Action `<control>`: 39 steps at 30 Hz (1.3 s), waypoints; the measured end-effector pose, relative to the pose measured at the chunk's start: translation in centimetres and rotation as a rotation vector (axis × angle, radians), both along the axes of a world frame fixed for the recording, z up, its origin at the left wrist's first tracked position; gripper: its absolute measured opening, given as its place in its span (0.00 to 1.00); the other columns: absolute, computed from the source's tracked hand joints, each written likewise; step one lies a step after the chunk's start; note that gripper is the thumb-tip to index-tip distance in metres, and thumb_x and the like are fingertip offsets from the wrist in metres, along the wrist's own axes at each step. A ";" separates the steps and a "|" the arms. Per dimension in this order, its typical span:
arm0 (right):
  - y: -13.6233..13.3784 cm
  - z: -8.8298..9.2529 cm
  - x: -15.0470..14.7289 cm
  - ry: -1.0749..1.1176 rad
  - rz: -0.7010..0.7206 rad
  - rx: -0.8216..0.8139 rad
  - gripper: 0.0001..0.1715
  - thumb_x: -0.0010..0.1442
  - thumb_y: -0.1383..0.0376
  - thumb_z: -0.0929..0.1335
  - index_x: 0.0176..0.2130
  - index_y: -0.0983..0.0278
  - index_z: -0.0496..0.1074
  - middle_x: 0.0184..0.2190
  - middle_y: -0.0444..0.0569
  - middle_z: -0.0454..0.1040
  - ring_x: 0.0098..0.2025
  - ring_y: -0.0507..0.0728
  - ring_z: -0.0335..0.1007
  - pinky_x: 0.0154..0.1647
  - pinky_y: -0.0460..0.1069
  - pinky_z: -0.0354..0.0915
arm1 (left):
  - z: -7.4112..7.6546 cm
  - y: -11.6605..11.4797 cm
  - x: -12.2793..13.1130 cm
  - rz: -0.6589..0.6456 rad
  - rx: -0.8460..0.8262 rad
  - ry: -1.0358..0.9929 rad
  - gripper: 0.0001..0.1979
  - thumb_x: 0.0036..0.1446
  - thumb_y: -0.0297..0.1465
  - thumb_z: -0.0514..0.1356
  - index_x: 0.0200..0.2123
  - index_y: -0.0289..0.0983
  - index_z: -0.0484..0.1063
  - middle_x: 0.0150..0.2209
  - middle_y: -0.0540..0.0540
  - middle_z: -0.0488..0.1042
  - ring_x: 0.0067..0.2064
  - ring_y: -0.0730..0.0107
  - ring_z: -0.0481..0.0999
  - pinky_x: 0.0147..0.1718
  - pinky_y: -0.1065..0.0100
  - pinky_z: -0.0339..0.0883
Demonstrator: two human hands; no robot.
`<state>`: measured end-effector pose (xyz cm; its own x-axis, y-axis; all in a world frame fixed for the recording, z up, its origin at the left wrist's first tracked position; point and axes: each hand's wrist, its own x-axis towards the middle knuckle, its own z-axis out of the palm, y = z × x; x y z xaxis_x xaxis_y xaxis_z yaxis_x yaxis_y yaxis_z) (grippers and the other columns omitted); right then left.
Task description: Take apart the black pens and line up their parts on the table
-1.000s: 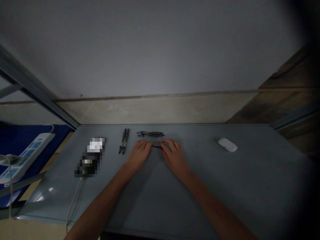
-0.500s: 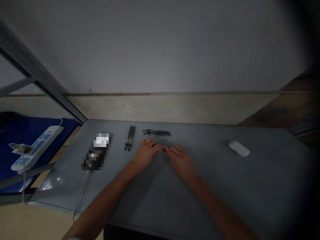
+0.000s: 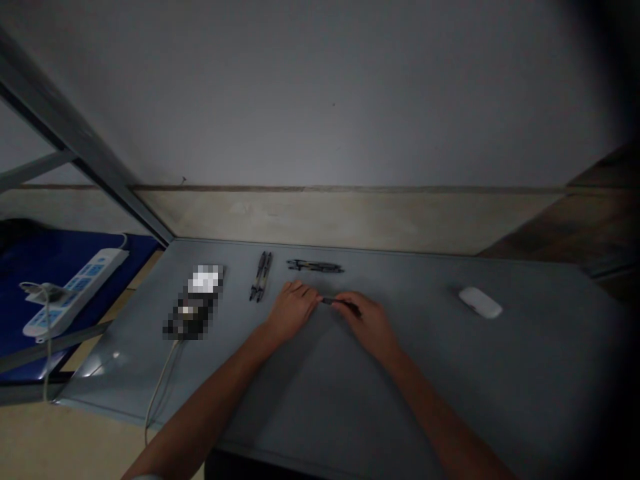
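A dark pen [image 3: 327, 301] is held roughly level between my two hands, above the grey table. The fingertips of my left hand [image 3: 294, 308] pinch its left end. My right hand [image 3: 367, 325] grips the body from the other side, fingers closed, and part of the pen shows past them. Beyond my hands lies a small group of dark pens [image 3: 316, 267], side by side and pointing left to right. Two more pens [image 3: 261, 277] rest to the left of my left hand, pointing away from me.
A blurred-out phone-like object [image 3: 194, 303] with a cable [image 3: 161, 387] lies on the table [image 3: 310, 413] at the left. To the right is a white rounded case [image 3: 481, 302]. A white power strip [image 3: 80, 290] sits on a blue surface beyond the metal frame [image 3: 125, 200].
My right hand has shifted slightly right and turned, so more of the pen shows between and past its fingers. My left hand stays nearly in place. The other pens have not moved.
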<state>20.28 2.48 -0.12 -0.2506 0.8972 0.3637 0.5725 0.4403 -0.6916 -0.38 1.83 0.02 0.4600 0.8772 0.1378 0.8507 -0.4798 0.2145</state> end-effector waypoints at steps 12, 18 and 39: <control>-0.2 0.4 0.0 -0.038 0.041 -0.022 0.20 0.63 0.52 0.59 0.29 0.55 0.73 0.24 0.41 0.76 0.25 0.53 0.73 0.27 0.49 0.70 | 0.4 -0.7 0.0 -0.093 -0.138 -0.077 0.11 0.78 0.38 0.61 0.56 0.44 0.81 0.48 0.43 0.88 0.49 0.56 0.88 0.46 0.62 0.79; -0.2 1.1 -0.2 -0.037 0.055 0.074 0.15 0.61 0.51 0.61 0.40 0.50 0.73 0.39 0.43 0.76 0.42 0.55 0.74 0.41 0.49 0.72 | 0.8 -0.5 -0.2 -0.057 -0.130 -0.071 0.12 0.79 0.33 0.59 0.55 0.42 0.82 0.48 0.43 0.87 0.50 0.56 0.88 0.50 0.61 0.80; -0.4 1.5 -0.2 0.179 0.135 0.110 0.09 0.59 0.61 0.68 0.40 0.53 0.76 0.36 0.41 0.78 0.40 0.52 0.72 0.42 0.49 0.68 | 1.6 -0.8 -0.4 -0.017 -0.217 -0.102 0.13 0.80 0.37 0.56 0.52 0.43 0.81 0.46 0.44 0.88 0.45 0.57 0.88 0.42 0.64 0.75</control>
<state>20.09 2.05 1.34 -0.2886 0.8125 0.5064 0.3760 0.5826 -0.7205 -0.75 1.00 1.60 0.4679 0.8837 -0.0066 0.8117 -0.4268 0.3988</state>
